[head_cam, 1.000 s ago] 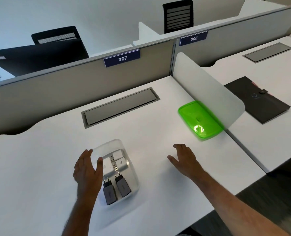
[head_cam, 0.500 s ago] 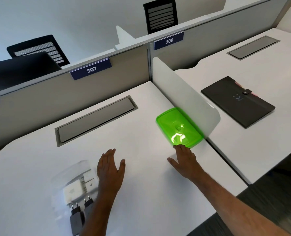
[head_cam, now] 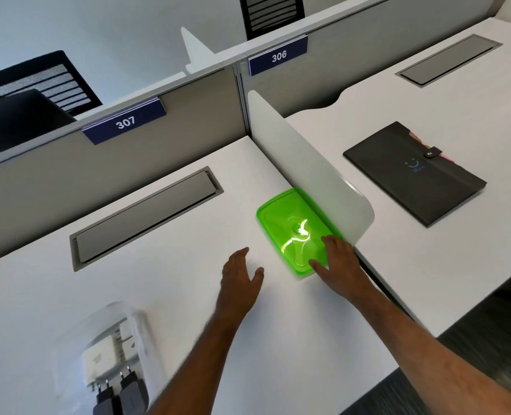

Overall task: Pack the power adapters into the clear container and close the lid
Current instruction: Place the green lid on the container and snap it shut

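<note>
The right hand (head_cam: 339, 262) lies on the near end of the green lid (head_cam: 290, 229), fingers spread and fairly straight over its top, thumb (head_cam: 318, 266) along the near left edge; whether any finger hooks under the rim cannot be told. The lid lies flat on the white desk (head_cam: 158, 280), just beside the curved white divider (head_cam: 308, 172) on its right. The left hand (head_cam: 239, 275) is held open to the left of the lid, fingers loosely extended and together, thumb out, holding nothing; whether it touches the desk cannot be told. The clear container (head_cam: 104, 348) stands at the near left of the desk, well apart from both hands and from the lid, uncovered. Inside it are white power adapters (head_cam: 104, 359) at the far end and two dark grey adapters (head_cam: 122, 393) at the near end, their prongs pointing toward the white ones
</note>
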{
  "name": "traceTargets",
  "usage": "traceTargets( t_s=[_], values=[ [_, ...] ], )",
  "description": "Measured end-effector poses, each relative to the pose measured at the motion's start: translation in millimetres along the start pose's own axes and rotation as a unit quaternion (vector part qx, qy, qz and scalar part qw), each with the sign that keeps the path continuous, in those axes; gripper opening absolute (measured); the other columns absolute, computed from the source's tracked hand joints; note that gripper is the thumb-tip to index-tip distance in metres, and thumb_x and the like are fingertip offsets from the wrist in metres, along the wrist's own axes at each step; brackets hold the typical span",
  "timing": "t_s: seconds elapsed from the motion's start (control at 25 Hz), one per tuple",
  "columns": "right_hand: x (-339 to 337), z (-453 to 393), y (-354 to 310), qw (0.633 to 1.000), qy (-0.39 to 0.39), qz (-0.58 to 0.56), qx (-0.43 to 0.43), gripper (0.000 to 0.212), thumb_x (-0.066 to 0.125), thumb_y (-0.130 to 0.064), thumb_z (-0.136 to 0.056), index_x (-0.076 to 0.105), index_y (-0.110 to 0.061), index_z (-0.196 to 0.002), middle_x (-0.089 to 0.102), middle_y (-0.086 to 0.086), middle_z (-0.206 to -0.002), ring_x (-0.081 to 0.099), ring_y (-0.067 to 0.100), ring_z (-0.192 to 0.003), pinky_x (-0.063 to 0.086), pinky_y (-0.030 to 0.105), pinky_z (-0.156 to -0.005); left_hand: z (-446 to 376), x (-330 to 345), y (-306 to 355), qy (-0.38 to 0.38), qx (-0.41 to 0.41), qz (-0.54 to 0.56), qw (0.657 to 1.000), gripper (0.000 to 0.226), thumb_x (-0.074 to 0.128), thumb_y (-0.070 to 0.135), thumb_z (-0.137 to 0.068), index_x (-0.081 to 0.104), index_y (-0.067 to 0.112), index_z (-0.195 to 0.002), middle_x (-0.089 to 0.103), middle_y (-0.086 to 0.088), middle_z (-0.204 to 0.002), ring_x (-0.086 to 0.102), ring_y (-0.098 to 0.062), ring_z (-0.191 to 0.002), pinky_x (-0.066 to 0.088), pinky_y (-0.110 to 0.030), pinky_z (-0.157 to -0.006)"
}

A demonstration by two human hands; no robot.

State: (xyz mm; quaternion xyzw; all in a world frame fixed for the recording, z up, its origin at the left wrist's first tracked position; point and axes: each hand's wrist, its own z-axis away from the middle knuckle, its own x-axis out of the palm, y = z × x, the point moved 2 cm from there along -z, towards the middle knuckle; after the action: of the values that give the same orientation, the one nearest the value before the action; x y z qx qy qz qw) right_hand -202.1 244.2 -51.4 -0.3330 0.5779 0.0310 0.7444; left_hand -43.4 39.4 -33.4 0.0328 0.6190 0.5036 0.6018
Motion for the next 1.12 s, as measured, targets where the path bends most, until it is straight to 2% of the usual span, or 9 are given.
traceTargets(
  t_s=[0.08, 0.16, 0.24, 0.44, 0.64, 0.72, 0.8, 0.88, 1.12],
  values=[
    [-0.1, -10.8, 8.4, 1.0, -0.004, -0.002, 0.012, 0.071, 0.067, -0.045, -0.083, 0.056, 0.007, -0.13, 0.06, 0.029, -0.126, 0.059, 0.048, -0.113, 0.05, 0.053, -0.098, -11.7, 14.9, 12.2, -0.034, -0.011, 0.027, 0.999, 0.062, 0.066, 0.026, -0.096, 0.042, 0.009, -0.151, 0.046, -0.009, -0.153, 0.041, -0.026, -0.144, 0.023, -0.027, -0.117],
    [-1.6, -19.6, 14.8, 1.0, -0.007, -0.008, 0.017, 0.07, 0.074, -0.036, -0.084, 0.054, 0.008, -0.134, 0.057, 0.03, -0.131, 0.056, 0.048, -0.118, 0.046, 0.053, -0.103, -22.8, 28.3, 23.0, -0.062, -0.049, 0.08, 0.994, 0.063, 0.066, 0.028, -0.096, 0.04, 0.014, -0.152, 0.044, -0.009, -0.155, 0.042, -0.024, -0.144, 0.03, -0.036, -0.121],
    [0.0, -26.3, 20.3, 1.0, -0.009, -0.018, 0.017, 0.07, 0.076, -0.032, -0.083, 0.052, 0.008, -0.135, 0.055, 0.03, -0.134, 0.054, 0.049, -0.12, 0.044, 0.052, -0.105, -32.3, 39.3, 31.0, -0.076, -0.098, 0.136, 0.983, 0.062, 0.066, 0.031, -0.095, 0.041, 0.02, -0.151, 0.043, -0.009, -0.156, 0.045, -0.024, -0.142, 0.037, -0.043, -0.118],
    [8.3, -30.4, 23.1, 1.0, -0.018, -0.019, 0.007, 0.075, 0.083, -0.027, -0.079, 0.051, 0.007, -0.137, 0.05, 0.033, -0.138, 0.051, 0.05, -0.122, 0.044, 0.054, -0.106, -48.0, 52.7, 51.4, -0.051, -0.168, 0.231, 0.957, 0.056, 0.066, 0.029, -0.095, 0.046, 0.022, -0.146, 0.051, -0.008, -0.148, 0.05, -0.023, -0.136, 0.04, -0.038, -0.114],
    [12.8, -29.1, 24.2, 1.0, 0.012, -0.019, -0.007, 0.072, 0.086, -0.025, -0.075, 0.054, 0.003, -0.132, 0.049, 0.033, -0.137, 0.052, 0.05, -0.121, 0.045, 0.053, -0.104, -52.1, 63.6, 60.2, -0.02, -0.197, 0.291, 0.936, 0.055, 0.069, 0.029, -0.091, 0.049, 0.022, -0.142, 0.054, -0.003, -0.143, 0.054, -0.02, -0.128, 0.043, -0.035, -0.109],
    [12.9, -27.8, 24.2, 1.0, 0.021, -0.013, -0.013, 0.07, 0.086, -0.026, -0.074, 0.055, 0.002, -0.13, 0.05, 0.032, -0.136, 0.053, 0.049, -0.12, 0.045, 0.052, -0.103, -53.4, 63.0, 62.0, 0.016, -0.215, 0.338, 0.916, 0.051, 0.072, 0.025, -0.088, 0.051, 0.021, -0.135, 0.058, -0.003, -0.135, 0.059, -0.017, -0.115, 0.046, -0.032, -0.102],
    [12.7, -25.3, 24.9, 0.999, 0.03, -0.007, -0.015, 0.068, 0.086, -0.028, -0.073, 0.056, 0.0, -0.127, 0.051, 0.03, -0.135, 0.053, 0.047, -0.119, 0.046, 0.05, -0.102, -54.0, 61.1, 62.2, 0.04, -0.247, 0.41, 0.877, 0.048, 0.074, 0.019, -0.085, 0.05, 0.02, -0.126, 0.063, -0.009, -0.128, 0.062, -0.018, -0.1, 0.052, -0.039, -0.096],
    [13.6, -22.4, 24.2, 0.999, 0.036, -0.003, -0.012, 0.066, 0.085, -0.031, -0.074, 0.057, -0.001, -0.125, 0.052, 0.029, -0.133, 0.053, 0.046, -0.118, 0.045, 0.049, -0.102, -52.7, 56.7, 61.9, 0.033, -0.272, 0.447, 0.852, 0.047, 0.072, 0.009, -0.088, 0.047, 0.015, -0.127, 0.066, -0.014, -0.121, 0.064, -0.02, -0.091, 0.055, -0.041, -0.089],
    [16.6, -9.2, 17.2, 0.998, 0.038, -0.021, -0.035, 0.069, 0.076, -0.042, -0.077, 0.053, -0.003, -0.129, 0.052, 0.023, -0.132, 0.051, 0.043, -0.12, 0.041, 0.046, -0.105, -40.0, 39.3, 53.5, 0.008, -0.236, 0.409, 0.882, 0.036, 0.071, 0.008, -0.09, 0.064, 0.01, -0.125, 0.076, -0.014, -0.111, 0.068, -0.016, -0.081, 0.056, -0.029, -0.07]
  ],
)
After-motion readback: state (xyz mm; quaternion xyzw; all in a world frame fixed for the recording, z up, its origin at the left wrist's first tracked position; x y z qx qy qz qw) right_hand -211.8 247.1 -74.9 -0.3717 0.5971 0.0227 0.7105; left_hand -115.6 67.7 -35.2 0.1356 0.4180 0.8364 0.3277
